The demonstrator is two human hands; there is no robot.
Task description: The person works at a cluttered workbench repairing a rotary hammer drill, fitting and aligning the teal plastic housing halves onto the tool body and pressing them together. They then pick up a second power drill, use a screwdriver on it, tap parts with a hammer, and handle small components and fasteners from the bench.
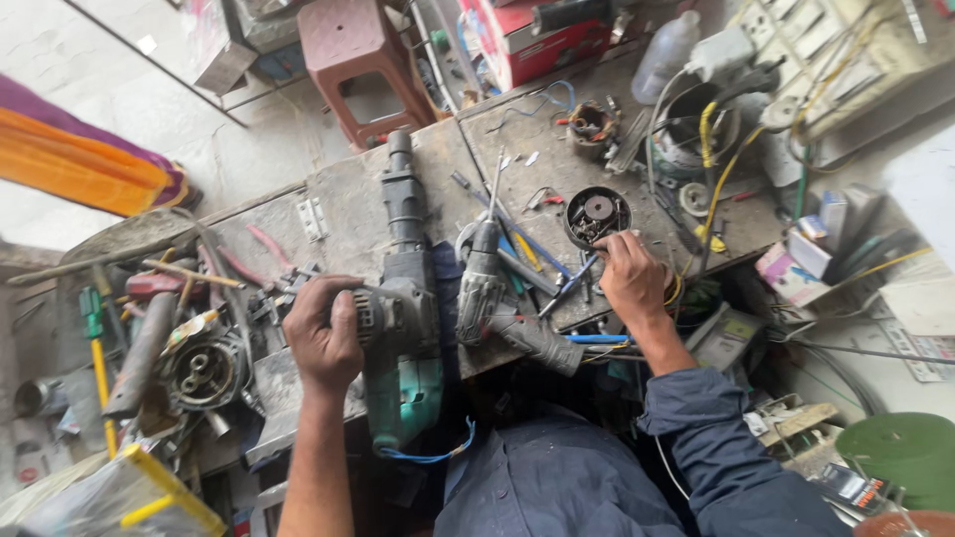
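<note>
Left hand (323, 333) is wrapped around the middle of a large rotary hammer drill (401, 308), fingers curled onto the grey gear housing where it meets the green rear body; the grip is closed on the tool. That drill lies lengthwise across the workbench (348, 204), its black nose pointing to the far edge and its green handle overhanging the near edge, where a blue wire (430, 455) loops from its end.

Right hand (629, 273) sits further along the bench, close to the near edge, fingers bunched together over a blue-handled screwdriver (570, 285); whether it actually grips the screwdriver I cannot tell. Just beyond its fingertips stands a round black dish (597, 215) filled with small parts.

Between the two hands lies a second, smaller grey drill (487, 293), beside the big one, its dark handle (542, 343) angled toward the near edge under the right wrist. A few thin tools and a yellow-handled driver (527, 251) lie scattered next to it.

Left of the left hand, at the bench's left end, sits a bare motor housing (204, 373) among red-handled pliers (267, 249), metal rods and a green-and-yellow screwdriver (96, 348). At the far right corner are a coil winding (592, 124), a tangle of yellow wires (716, 169) and a plastic bottle (665, 55). A reddish-brown plastic stool (350, 60) stands beyond the far edge.
</note>
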